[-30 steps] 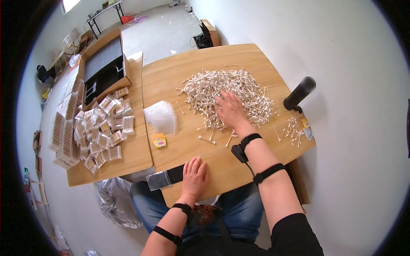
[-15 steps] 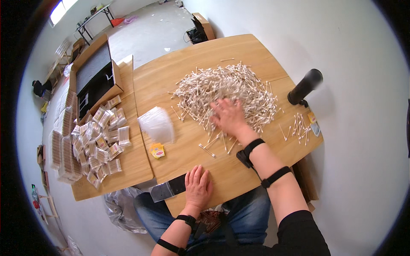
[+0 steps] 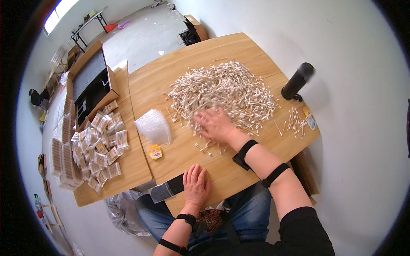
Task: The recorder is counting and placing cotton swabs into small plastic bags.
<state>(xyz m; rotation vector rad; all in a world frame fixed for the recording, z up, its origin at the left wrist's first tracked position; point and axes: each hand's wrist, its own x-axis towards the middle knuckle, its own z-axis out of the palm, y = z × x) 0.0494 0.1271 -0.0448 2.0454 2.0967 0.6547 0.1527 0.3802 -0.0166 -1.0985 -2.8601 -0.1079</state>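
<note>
A wide heap of cotton swabs (image 3: 230, 85) covers the middle of the wooden table. My right hand (image 3: 215, 124) rests on the heap's near edge with its fingers spread, slightly smeared by motion; no swab shows gripped in it. A few loose swabs (image 3: 203, 149) lie just in front of that hand. Close to the table's front edge, my left hand (image 3: 196, 186) lies flat, fingers stretched out. Its fingertips are beside a flat black piece with a clear end (image 3: 168, 189). Left of the heap are a fanned stack of clear plastic bags (image 3: 154, 126) and small yellow cards (image 3: 155, 152).
Many filled swab packets (image 3: 100, 149) pile up on the left table, beside an open cardboard box (image 3: 112, 87). A black cylindrical bottle (image 3: 297, 81) stands at the right edge, near a small group of swabs (image 3: 296, 123). A white wall borders the right side.
My right hand has slid left and slightly nearer across the swabs. My left hand stays flat in the same spot. The whole view has shifted slightly.
</note>
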